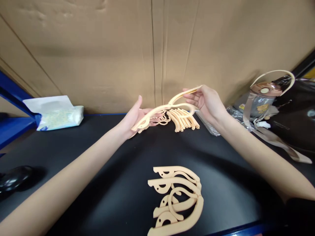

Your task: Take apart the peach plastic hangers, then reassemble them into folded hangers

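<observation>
A beige plastic folding hanger (161,107) is raised over the table between my two hands. Its upper arm is pinched by my right hand (205,101), fingers closed on it. My left hand (134,119) has its thumb up and fingers stretched out, with the hanger's lower end across the palm; whether it bears weight there I cannot tell. Behind the hanger lies a row of curved beige hanger arms (180,120), with beige hook pieces (163,118) beside my left fingertips. Close to me, folded beige hangers (189,214) lie overlapping on the black table (118,196).
A pack of wipes (60,114) sits at the back left, a black computer mouse (16,178) at the near left. On the right stand a strapped water bottle (263,98) and clear plastic wrap (209,124). Cardboard (110,59) walls the back.
</observation>
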Action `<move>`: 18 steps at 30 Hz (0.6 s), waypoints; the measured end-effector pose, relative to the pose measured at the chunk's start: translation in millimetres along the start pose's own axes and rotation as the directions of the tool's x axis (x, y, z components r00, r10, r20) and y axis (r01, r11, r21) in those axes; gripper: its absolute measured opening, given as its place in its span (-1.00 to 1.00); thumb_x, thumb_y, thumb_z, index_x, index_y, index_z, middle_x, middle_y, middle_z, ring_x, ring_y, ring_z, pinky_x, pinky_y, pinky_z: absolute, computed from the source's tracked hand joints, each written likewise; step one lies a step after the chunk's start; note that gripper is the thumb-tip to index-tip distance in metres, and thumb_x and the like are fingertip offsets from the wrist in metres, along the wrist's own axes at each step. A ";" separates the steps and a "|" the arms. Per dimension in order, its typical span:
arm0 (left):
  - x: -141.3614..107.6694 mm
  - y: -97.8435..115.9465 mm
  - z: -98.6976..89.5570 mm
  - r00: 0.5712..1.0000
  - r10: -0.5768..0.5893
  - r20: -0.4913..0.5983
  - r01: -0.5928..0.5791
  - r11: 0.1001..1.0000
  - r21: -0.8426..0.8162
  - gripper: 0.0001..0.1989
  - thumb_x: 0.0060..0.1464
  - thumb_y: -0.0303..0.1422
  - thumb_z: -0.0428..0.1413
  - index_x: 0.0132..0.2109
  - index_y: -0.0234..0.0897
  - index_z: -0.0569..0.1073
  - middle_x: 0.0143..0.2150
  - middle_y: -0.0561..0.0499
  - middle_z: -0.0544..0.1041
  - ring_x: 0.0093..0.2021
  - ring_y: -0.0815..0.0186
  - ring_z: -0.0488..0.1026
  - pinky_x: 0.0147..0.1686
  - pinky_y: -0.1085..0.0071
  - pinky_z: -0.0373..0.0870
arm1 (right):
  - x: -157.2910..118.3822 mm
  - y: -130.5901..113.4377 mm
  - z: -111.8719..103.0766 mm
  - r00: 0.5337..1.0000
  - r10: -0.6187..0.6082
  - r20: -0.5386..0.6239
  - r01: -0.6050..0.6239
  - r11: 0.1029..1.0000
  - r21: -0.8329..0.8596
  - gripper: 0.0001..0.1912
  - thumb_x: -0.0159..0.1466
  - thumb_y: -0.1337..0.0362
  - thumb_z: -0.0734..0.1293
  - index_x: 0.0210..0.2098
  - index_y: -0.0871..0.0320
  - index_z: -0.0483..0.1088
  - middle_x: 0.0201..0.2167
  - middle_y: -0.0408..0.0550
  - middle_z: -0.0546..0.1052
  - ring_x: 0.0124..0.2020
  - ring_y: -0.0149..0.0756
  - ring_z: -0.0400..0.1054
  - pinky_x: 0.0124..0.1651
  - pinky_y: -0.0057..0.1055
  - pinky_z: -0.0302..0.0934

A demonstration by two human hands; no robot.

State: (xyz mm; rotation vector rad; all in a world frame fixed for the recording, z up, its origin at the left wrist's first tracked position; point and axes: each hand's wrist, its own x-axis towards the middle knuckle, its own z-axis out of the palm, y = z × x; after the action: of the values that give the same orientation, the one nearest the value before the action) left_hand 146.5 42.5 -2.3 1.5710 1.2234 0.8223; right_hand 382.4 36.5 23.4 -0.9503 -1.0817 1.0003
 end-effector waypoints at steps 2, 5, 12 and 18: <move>-4.2 5.9 6.9 0.979 -0.050 0.196 0.100 0.962 -0.253 -0.22 0.25 0.16 -0.36 -0.13 -0.35 0.54 -0.20 -0.23 0.59 -0.29 0.21 0.54 -0.42 0.39 0.48 | 3.3 7.1 -1.9 1.000 -0.006 0.016 0.007 0.998 -0.057 -0.85 0.26 0.42 0.17 -0.39 0.07 0.14 -0.31 -0.08 0.58 -0.33 -0.38 0.50 -0.21 -0.38 0.38; -5.7 3.9 10.8 0.972 -0.064 0.227 0.148 0.915 -0.375 -0.65 0.16 -0.05 0.13 -0.22 -0.29 0.51 -0.38 -0.01 0.48 -0.53 0.47 0.33 -0.67 0.63 0.17 | 9.7 15.7 -8.7 0.990 -0.100 0.101 0.134 0.894 -0.427 -0.84 0.20 0.40 0.27 -0.37 0.07 0.16 -0.38 -0.12 0.52 -0.31 -0.29 0.48 -0.21 -0.30 0.35; -10.5 -1.1 19.7 0.977 -0.086 0.195 0.133 0.960 -0.246 -0.76 -0.02 -0.27 0.33 -0.33 -0.27 0.44 -0.46 0.13 0.34 -0.59 0.54 0.17 -0.71 0.64 0.06 | -8.3 16.3 -2.4 0.701 -0.110 0.705 0.707 -0.023 -0.707 -0.84 0.36 0.40 0.23 -0.17 0.19 0.46 -0.22 0.02 0.58 -0.20 -0.18 0.44 -0.09 -0.24 0.15; -16.2 3.0 25.8 0.975 -0.135 0.174 0.150 0.986 -0.077 -0.79 -0.01 -0.28 0.27 -0.41 -0.25 0.39 -0.57 0.17 0.27 -0.65 0.52 0.14 -0.72 0.58 0.06 | -32.4 27.2 15.0 0.615 0.084 0.784 0.771 -0.271 -0.575 -0.69 0.38 0.52 0.08 -0.01 0.33 0.37 -0.15 0.21 0.53 -0.17 -0.08 0.42 -0.24 -0.28 0.12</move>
State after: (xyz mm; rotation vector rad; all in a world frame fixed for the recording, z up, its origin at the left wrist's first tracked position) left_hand 166.4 19.8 -7.2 1.4312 1.1467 0.6305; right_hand 357.9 14.6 -7.2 -1.2321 -2.7395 -0.6138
